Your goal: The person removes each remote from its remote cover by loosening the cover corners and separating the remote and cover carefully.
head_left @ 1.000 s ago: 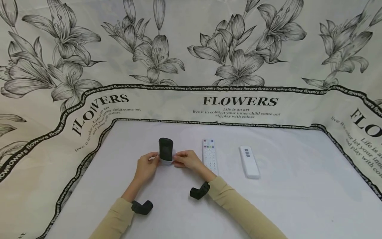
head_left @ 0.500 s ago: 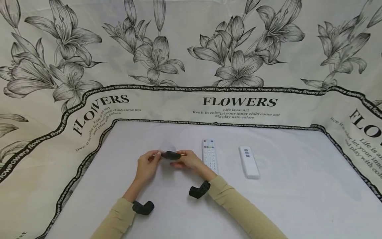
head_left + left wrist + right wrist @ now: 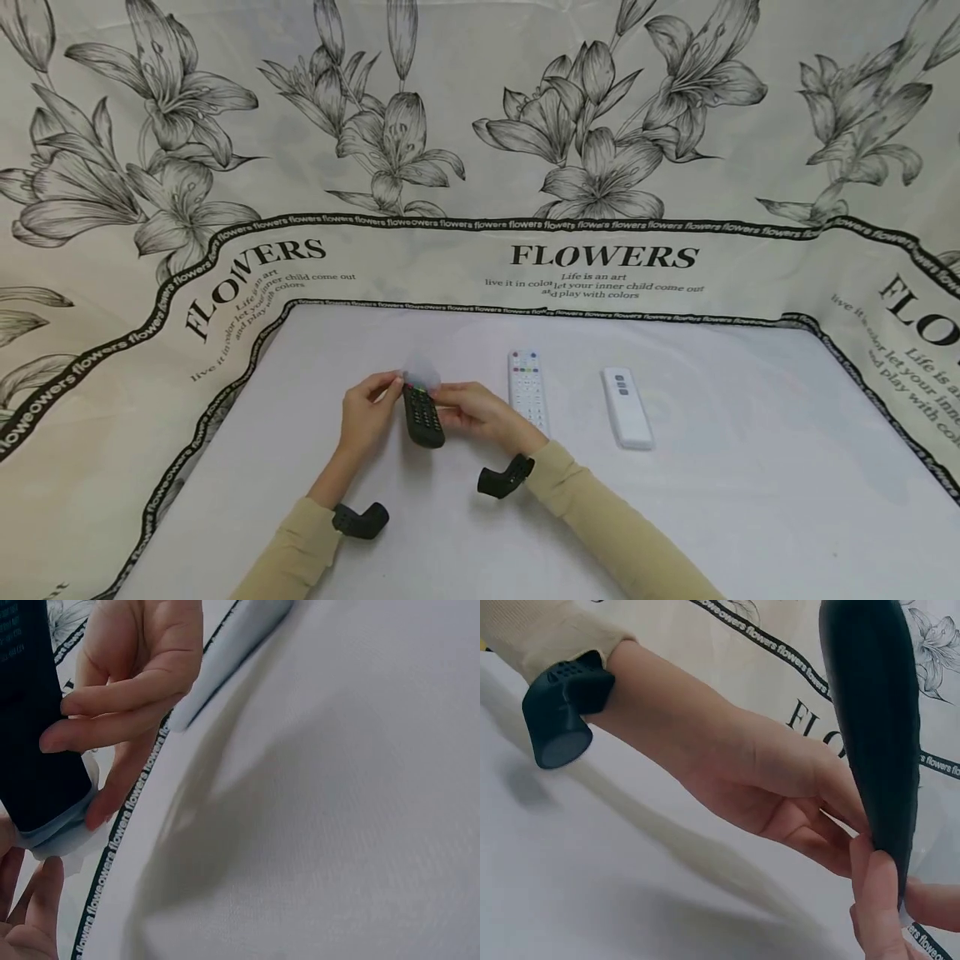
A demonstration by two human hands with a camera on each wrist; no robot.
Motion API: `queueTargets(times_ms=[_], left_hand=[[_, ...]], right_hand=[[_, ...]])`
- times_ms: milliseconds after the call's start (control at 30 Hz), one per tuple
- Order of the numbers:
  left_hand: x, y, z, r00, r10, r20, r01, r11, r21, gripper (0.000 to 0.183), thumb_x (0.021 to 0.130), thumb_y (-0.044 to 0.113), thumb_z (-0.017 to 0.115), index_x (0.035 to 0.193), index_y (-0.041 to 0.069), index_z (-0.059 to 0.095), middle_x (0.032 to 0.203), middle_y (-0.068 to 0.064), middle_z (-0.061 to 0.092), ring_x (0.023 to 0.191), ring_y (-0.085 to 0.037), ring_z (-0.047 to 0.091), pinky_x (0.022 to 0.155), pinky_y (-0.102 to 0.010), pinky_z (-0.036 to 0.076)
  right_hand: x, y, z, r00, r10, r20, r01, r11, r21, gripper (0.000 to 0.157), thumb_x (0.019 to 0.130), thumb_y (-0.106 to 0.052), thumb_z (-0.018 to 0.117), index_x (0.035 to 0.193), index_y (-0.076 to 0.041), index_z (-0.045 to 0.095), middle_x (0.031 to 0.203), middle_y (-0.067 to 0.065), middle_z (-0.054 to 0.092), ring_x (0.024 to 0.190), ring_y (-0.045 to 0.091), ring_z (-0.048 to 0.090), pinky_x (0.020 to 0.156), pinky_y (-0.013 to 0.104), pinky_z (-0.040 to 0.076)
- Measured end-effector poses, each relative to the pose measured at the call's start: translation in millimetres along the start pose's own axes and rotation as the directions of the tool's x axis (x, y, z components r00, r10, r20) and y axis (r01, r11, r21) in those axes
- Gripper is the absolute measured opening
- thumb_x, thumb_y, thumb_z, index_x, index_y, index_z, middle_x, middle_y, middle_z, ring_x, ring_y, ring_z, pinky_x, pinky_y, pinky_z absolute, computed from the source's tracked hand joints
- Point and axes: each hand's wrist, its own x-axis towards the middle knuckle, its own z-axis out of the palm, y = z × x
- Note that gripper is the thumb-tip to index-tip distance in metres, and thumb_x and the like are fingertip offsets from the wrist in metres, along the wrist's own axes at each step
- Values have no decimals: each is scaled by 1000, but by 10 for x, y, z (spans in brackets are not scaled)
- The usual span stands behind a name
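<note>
Left hand and right hand pinch film at far end of remote; right's spare fingers back it, presumably for support. Film edges hard to trace.

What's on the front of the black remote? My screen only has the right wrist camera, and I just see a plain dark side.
Observer: Rows of small buttons show on the black remote in the head view.
Operator: Cool! Are there more remotes?
Observer: Yes, a white remote with many buttons and a white remote with few buttons lie on the table.
Operator: Which is closer to the black one?
Observer: The one with many buttons; in the head view, the right hand partly covers it.
</note>
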Motion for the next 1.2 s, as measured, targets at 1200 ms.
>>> queueTargets(times_ms=[1200], left_hand=[[-142, 142, -61, 810, -425, 404, 486, 872, -57, 50, 91, 17, 61, 135, -6, 49, 123, -20, 64, 82, -7, 66, 64, -23, 56]], right_hand=[[63, -45, -149, 949, -262, -177, 228, 955, -191, 54, 90, -3, 58, 141, -8, 42, 133, 24, 56, 83, 12, 66, 87, 42, 55]])
